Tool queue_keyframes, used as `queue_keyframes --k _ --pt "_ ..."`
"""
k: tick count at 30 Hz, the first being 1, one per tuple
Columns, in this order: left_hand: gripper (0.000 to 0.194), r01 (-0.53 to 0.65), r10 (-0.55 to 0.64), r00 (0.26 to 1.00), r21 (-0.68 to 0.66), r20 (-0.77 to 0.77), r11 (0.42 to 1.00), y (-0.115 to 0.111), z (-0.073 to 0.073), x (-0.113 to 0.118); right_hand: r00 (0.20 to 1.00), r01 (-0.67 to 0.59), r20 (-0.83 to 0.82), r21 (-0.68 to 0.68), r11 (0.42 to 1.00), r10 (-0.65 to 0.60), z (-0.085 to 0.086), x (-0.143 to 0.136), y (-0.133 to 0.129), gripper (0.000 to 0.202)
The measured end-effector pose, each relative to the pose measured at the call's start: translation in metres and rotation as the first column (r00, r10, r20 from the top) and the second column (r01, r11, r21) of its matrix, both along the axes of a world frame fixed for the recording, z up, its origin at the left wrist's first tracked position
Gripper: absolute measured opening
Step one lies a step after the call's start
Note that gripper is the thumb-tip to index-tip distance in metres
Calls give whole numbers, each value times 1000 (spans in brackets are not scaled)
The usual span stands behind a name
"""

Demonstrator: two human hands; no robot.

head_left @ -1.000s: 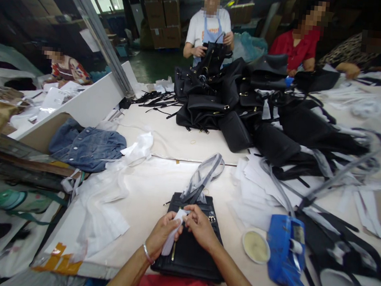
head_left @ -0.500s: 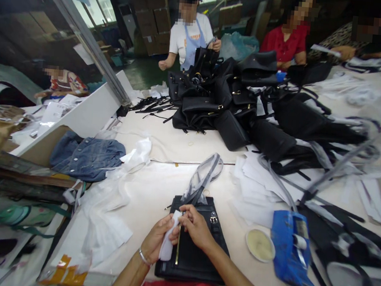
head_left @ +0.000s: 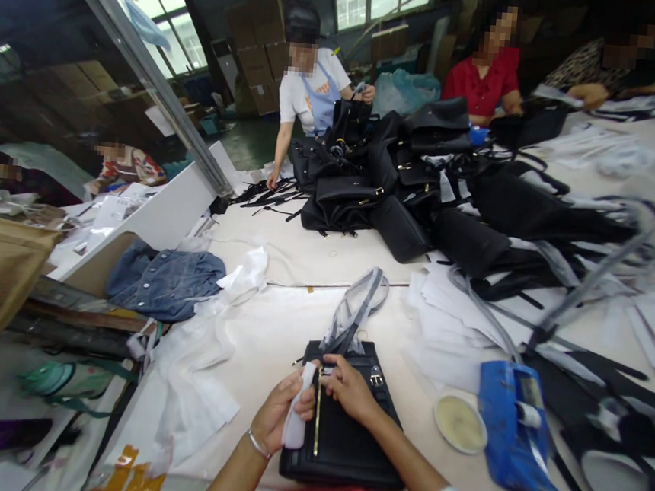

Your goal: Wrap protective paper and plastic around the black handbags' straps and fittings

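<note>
A black handbag point(head_left: 356, 447) with a gold zip point(head_left: 317, 420) lies flat on the table in front of me, its wrapped grey straps point(head_left: 356, 309) pointing away. My left hand point(head_left: 282, 410), with a bangle at the wrist, is closed around a folded white padding strip point(head_left: 296, 418) over the bag's left edge. Beside that strip, my right hand point(head_left: 350, 389) reaches over the bag at the upper end of the zip. Its fingers are apart; a small pale bit shows between the fingertips, too small to name. A buckle point(head_left: 376, 376) sits to its right.
A heap of black bags point(head_left: 368, 173) covers the far side. On the right are a round yellowish tin point(head_left: 459, 424), a blue pouch point(head_left: 512, 430) and white sheets point(head_left: 440, 324). Denim cloth point(head_left: 167, 277) lies left. A co-worker point(head_left: 319, 84) stands across the table.
My right fingers have parted from the white strip's top and now sit just right of it, over the zip. Across the table, the co-worker's hand has come down to the black straps.
</note>
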State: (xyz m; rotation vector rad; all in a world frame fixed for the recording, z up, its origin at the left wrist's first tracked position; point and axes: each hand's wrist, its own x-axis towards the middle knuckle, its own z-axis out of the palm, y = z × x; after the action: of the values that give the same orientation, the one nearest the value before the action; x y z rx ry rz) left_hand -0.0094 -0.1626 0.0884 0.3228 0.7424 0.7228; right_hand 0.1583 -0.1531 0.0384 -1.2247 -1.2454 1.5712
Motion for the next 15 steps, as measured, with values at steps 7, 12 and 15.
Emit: queue_keyframes --k 7,12,15 --pt "73 167 -89 950 247 -299 954 -3 -4 6 981 10 189 148 989 -38 36 -5 -7 33" --pt "72 272 -105 900 358 -422 893 -4 -14 0 967 -127 238 167 978 85 37 -7 -1 35" --pt "72 286 -138 903 329 -407 900 -4 -14 -5 968 -172 214 185 967 131 39 -9 0 35"
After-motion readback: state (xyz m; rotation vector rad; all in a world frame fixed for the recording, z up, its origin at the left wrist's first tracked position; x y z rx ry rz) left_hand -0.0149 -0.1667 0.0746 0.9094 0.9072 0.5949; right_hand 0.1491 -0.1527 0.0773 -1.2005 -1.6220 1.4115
